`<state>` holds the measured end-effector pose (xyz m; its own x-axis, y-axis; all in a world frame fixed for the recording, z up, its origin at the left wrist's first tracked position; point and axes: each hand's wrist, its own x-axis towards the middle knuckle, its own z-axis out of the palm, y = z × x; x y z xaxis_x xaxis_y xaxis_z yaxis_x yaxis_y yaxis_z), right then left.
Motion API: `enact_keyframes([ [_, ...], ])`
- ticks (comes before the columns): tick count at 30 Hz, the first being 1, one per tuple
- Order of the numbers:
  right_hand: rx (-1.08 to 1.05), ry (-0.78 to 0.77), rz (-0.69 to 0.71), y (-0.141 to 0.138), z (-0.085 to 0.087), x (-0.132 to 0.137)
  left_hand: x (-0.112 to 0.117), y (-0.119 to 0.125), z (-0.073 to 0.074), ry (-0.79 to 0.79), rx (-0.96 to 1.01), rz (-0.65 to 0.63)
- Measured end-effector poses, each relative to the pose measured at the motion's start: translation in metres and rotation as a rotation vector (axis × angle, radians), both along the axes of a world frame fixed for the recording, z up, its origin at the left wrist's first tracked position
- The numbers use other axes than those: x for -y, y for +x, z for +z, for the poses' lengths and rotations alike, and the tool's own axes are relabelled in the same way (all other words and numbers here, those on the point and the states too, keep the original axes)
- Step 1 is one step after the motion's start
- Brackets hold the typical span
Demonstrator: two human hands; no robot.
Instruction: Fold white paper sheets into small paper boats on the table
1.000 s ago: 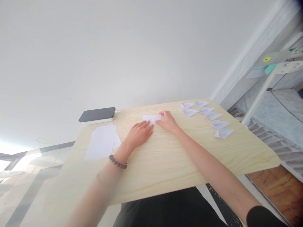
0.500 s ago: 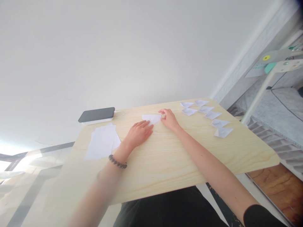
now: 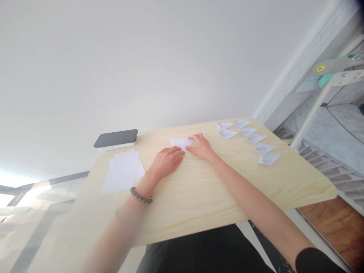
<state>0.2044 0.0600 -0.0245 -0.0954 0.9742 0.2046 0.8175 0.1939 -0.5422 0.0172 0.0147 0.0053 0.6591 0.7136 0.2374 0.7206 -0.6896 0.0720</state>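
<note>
Both forearms reach forward over the tabletop (image 3: pixel 184 204) and converge near its far edge; a bead bracelet (image 3: pixel 141 195) circles the left wrist. The left hand (image 3: pixel 167 160) lies palm down, its fingers extended close side by side, their tips on the near left part of the folded paper (image 3: pixel 178 142). The right hand (image 3: pixel 201 147) curves in at the paper's right end, thumb on the near side and index finger on the far side, a gap between them; whether they pinch it I cannot tell. The paper lies on the wood, between loose sheets (image 3: pixel 122 170) at left and seven folded pieces (image 3: pixel 268 159) at right.
</note>
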Motion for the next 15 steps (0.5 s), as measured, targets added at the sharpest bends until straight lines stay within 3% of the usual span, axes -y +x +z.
enact_keyframes([
  [15, 0.036, -0.007, 0.058, 0.0010, 0.0062, 0.0050, -0.0010, -0.0003, -0.0043, 0.015, 0.009, -0.002],
])
